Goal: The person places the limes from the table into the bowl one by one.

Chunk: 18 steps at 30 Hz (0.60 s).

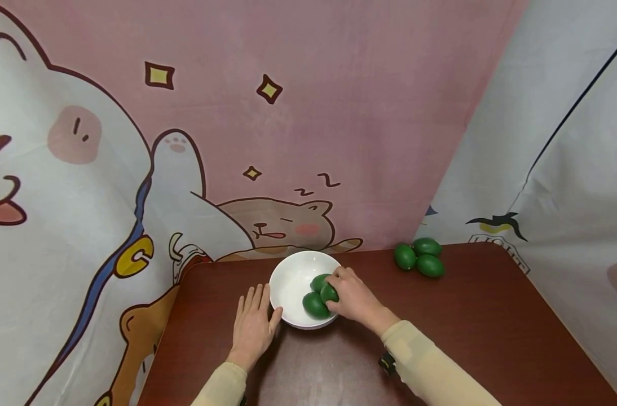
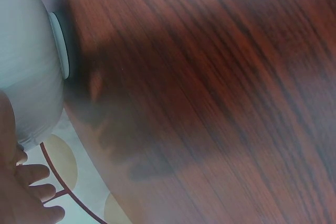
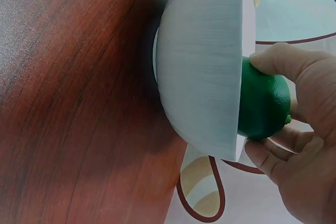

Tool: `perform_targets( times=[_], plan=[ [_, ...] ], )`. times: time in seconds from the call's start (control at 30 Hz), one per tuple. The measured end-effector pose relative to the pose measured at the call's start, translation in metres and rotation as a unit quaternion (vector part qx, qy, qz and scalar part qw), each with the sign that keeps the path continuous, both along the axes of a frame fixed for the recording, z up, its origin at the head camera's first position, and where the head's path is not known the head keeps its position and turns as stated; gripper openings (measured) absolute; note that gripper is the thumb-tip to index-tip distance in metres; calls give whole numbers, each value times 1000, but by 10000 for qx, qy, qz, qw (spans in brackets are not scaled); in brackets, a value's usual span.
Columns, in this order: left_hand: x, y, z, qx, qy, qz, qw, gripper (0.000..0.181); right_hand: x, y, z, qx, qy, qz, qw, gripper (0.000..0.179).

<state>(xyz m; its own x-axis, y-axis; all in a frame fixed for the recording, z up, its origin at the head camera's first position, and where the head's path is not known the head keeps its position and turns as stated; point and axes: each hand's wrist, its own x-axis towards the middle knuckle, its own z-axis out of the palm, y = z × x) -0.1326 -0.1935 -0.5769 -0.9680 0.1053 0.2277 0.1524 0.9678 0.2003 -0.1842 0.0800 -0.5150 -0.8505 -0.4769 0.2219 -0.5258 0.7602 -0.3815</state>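
A white bowl [image 1: 293, 290] stands near the table's back edge, with two green limes [image 1: 316, 305] resting inside it. My right hand [image 1: 356, 296] is at the bowl's right rim and grips a third lime [image 3: 265, 100] between thumb and fingers. In the right wrist view that lime is partly behind the rim, its stem nub facing the palm. My left hand [image 1: 252, 327] lies along the bowl's left side, fingers straight, the thumb by the rim. The left wrist view shows only part of this hand, close against the bowl's outer wall.
Three more limes [image 1: 430, 265] sit together at the back right of the brown wooden table [image 1: 471, 332]. A pink and white cartoon-printed cloth [image 1: 369, 113] hangs behind the table and at its sides. A dark band [image 1: 387, 362] shows under the right forearm.
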Motion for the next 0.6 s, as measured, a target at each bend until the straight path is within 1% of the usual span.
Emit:
perform_targets(
  times=[0.23, 0.33, 0.47, 0.6],
  plan=[
    [0, 1, -1, 22, 46, -17, 10000, 70, -1, -2, -7, 91, -170, -85, 9998, 45],
    [0, 0, -1, 21, -12, -15, 10000, 70, -1, -2, -10, 118, -217, -112, 9996, 48],
    [0, 1, -1, 12, -37, -7, 10000, 71, -2, -4, -12, 123, -251, -110, 9995, 50],
    [0, 0, -1, 1, 14, -12, 10000, 70, -2, -6, -14, 164, -228, -81, 9996, 49]
  ],
)
